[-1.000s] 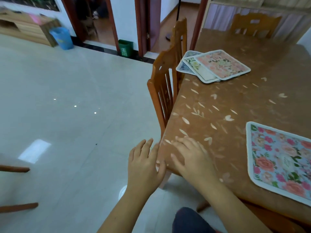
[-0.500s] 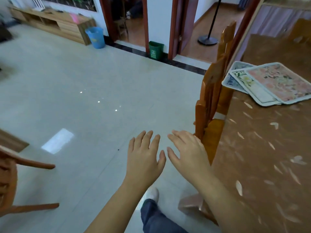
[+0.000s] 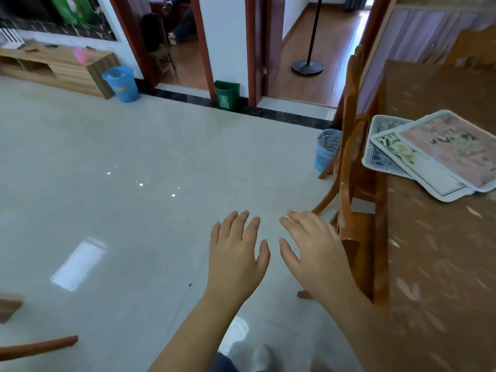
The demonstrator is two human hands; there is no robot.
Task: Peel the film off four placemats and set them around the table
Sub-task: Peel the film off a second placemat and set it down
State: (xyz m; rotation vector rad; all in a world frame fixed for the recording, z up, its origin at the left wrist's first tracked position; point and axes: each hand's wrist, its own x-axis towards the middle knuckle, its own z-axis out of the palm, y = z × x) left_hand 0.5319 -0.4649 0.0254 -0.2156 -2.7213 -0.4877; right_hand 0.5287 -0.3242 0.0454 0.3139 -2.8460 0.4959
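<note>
Three floral placemats lie fanned in a pile on the brown table (image 3: pixel 442 237) at the right: a pink one (image 3: pixel 453 149) on top, a white one with a pale flower (image 3: pixel 418 167) under it, and a blue-grey one (image 3: pixel 381 146) at the bottom. My left hand (image 3: pixel 236 253) and my right hand (image 3: pixel 314 251) hover side by side over the floor, left of the table, fingers spread and holding nothing. Neither touches a placemat.
Two wooden chairs (image 3: pixel 351 183) stand pushed against the table's left edge, just right of my right hand. A blue mesh bin (image 3: pixel 326 151) sits behind them. Further off are a green bin (image 3: pixel 226 93), a blue bucket (image 3: pixel 120 83) and a low wooden cabinet (image 3: pixel 53 68).
My view has swung left and forward along the table. Both hands left the table corner and now hang over the floor. The placemat pile looks nearer; the laid placemat has dropped out of view.
</note>
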